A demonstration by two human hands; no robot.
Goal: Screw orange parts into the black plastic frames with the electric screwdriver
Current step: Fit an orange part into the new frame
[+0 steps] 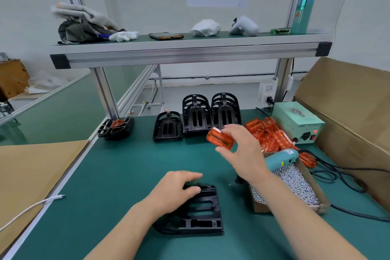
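Pinching orange part, right fingers curled

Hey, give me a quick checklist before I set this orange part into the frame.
1. Frame steadied by left hand: ok.
2. Orange part pinched in right hand: ok.
3. Part turned the right way for the frame: cannot tell.
4. Screwdriver in hand: not ok; it lies on the screw box.
5. Power supply light on: ok.
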